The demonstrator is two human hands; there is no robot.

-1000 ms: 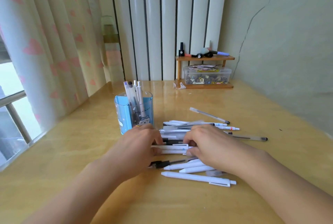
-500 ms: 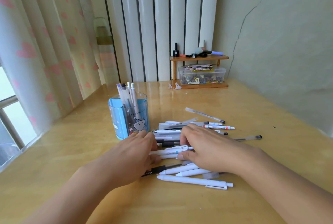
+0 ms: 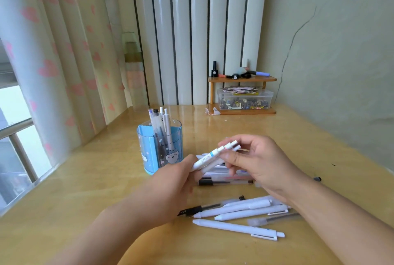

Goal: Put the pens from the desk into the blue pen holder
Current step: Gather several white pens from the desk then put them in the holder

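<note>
The blue pen holder (image 3: 149,154) stands on the wooden desk (image 3: 96,179) left of centre, with several pens upright in it. My left hand (image 3: 170,186) and my right hand (image 3: 262,162) together hold a small bundle of white pens (image 3: 215,156) lifted above the desk, just right of the holder. The left hand grips the lower end, the right hand's fingers pinch the upper end. Several loose pens (image 3: 238,209), white, clear and black, lie on the desk under and in front of my hands.
A small wooden shelf (image 3: 242,79) with a clear box of small items stands at the back against the radiator. A curtain (image 3: 53,62) and window are on the left, a wall on the right. One pen cap end (image 3: 317,179) lies past my right wrist.
Both hands were pressed flat on the pile gathering pens; now they have lifted a bundle of white pens off the desk toward the holder.
</note>
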